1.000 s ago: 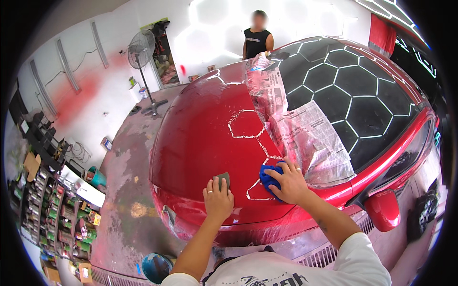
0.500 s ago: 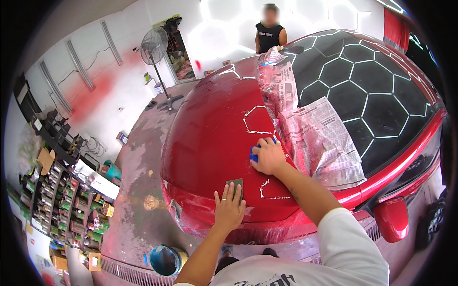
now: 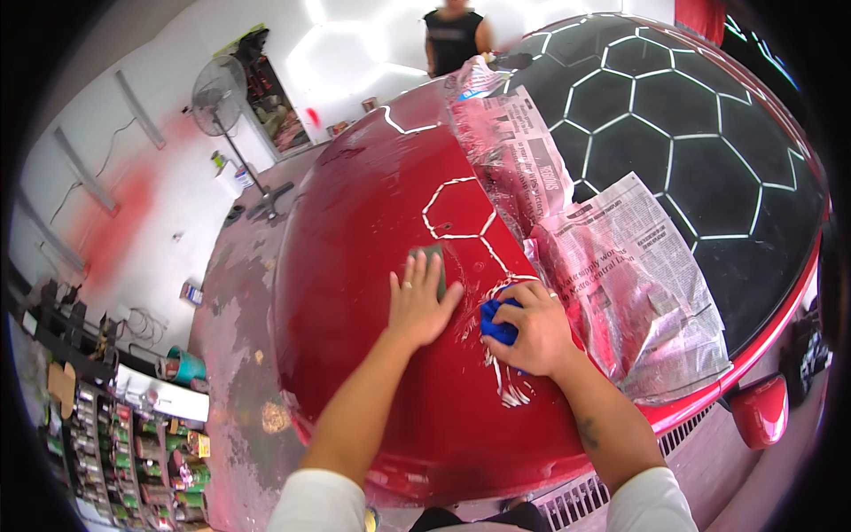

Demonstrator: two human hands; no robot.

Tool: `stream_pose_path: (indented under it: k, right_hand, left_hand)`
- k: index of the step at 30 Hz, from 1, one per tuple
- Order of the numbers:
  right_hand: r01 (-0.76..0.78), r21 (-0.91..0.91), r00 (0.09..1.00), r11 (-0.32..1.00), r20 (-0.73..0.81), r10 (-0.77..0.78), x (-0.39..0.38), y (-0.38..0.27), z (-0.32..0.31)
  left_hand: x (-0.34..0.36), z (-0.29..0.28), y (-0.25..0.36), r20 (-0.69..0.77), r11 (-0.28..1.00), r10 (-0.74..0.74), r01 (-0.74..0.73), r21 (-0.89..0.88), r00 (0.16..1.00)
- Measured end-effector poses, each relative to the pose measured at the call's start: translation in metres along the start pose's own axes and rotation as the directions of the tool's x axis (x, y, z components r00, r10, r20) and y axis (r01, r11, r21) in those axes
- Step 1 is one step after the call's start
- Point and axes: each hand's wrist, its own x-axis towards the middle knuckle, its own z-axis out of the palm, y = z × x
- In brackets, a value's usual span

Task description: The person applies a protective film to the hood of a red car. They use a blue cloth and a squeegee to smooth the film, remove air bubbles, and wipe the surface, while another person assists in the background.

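Note:
A wet red car hood [image 3: 355, 257] lies under both my hands. My left hand [image 3: 418, 306] rests flat on it, thumb out, pressing down a grey-green piece of sandpaper [image 3: 434, 264] that shows past the fingers. To its right, my right hand [image 3: 534, 332] is closed around a bunched blue cloth [image 3: 498, 321] touching the hood. Wet streaks and bright, hexagon-shaped light reflections show around the cloth. Close by on the right, pink-stained newspaper [image 3: 656, 266] covers the hood's rear edge and the lower windshield [image 3: 727, 204].
Another person [image 3: 452, 40] in a black sleeveless top stands beyond the car. A standing fan [image 3: 218, 96] is at the far left. Shelves [image 3: 124, 443] of cans and a teal bucket [image 3: 188, 365] occupy the left. A red side mirror [image 3: 761, 412] juts out at right.
My left hand has slid the sandpaper farther up the hood. My right hand has come slightly nearer with the blue cloth. The view has shifted, and the bucket near my feet has left it.

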Motion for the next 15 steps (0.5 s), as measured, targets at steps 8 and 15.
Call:
stream_pose_path:
  k: [8,15]
  right_hand:
    - [0.001,-0.07,0.998,0.998,0.069,0.004,0.021,0.004,0.005]
    - [-0.011,-0.096,0.992,0.995,0.126,0.023,0.016,0.008,-0.002]
  left_hand:
    - [0.299,-0.032,-0.113,0.075,0.973,-0.191,0.199,-0.119,0.979]
    - [0.296,0.005,-0.091,0.044,0.986,-0.166,0.165,0.027,0.985]
